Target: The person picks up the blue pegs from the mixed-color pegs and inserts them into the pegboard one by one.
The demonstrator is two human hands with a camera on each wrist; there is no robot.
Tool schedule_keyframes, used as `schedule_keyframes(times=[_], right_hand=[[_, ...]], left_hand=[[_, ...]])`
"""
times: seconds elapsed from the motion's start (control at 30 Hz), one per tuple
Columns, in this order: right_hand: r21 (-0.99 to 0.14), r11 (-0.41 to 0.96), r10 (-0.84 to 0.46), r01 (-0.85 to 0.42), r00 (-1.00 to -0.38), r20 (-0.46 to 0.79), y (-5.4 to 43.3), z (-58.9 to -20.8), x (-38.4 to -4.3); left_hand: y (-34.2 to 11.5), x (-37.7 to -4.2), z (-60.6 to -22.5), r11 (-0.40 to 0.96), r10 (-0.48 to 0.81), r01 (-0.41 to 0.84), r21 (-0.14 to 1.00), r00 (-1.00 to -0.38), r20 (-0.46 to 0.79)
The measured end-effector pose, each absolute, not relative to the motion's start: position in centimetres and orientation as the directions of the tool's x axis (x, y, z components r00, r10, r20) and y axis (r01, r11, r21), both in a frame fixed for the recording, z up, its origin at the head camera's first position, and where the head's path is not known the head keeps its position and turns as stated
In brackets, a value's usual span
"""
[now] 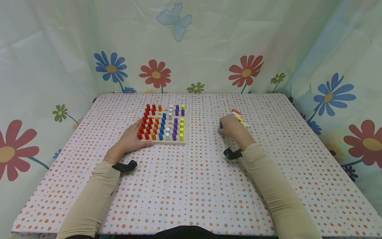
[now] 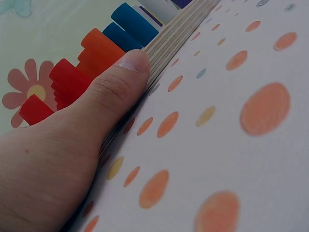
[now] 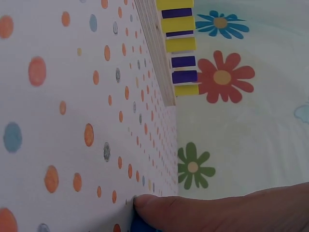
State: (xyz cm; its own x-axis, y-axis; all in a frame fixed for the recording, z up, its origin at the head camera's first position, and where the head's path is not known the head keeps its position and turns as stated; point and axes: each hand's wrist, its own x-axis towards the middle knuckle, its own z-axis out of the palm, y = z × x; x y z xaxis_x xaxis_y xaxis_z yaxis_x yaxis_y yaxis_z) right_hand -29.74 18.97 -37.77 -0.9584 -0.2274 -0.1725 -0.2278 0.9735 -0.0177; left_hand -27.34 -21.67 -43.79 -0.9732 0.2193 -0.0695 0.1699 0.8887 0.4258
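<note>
A wooden pegboard [image 1: 176,142] lies left of centre on the table, with upright pegs in columns of red, orange, blue, white, purple and yellow. My left hand [image 1: 131,136] holds the board at its near left corner; in the left wrist view the thumb lies against the layered front edge [image 2: 166,46]. To the right of the board, my right hand [image 1: 231,125] pinches a blue peg [image 1: 220,127] low over the tablecloth. Only part of that blue peg [image 3: 141,224] shows under the thumb in the right wrist view. Some holes between the orange and white columns have no pegs.
Just beyond my right hand lie several loose pegs, among them an orange peg [image 1: 236,111] and a yellow peg [image 1: 239,118]. A dotted tablecloth [image 1: 191,186] covers the table. Flowered curtains [image 1: 209,43] hang behind and at both sides.
</note>
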Motion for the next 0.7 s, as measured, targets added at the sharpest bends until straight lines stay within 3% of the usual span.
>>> schedule_keyframes(times=[0.3,0.7], right_hand=[[-0.086,0.972,-0.226,-0.217,-0.967,-0.121,18.7,-37.8,-29.6],[-0.371,0.919,-0.158,-0.129,-0.986,-0.05,18.9,-39.0,-30.5]], left_hand=[[-21.6,-27.3,-43.8,0.893,0.205,0.155,0.423,-0.976,-0.077],[-21.6,-27.3,-43.9,0.891,0.205,0.156,0.427,-0.976,-0.072]])
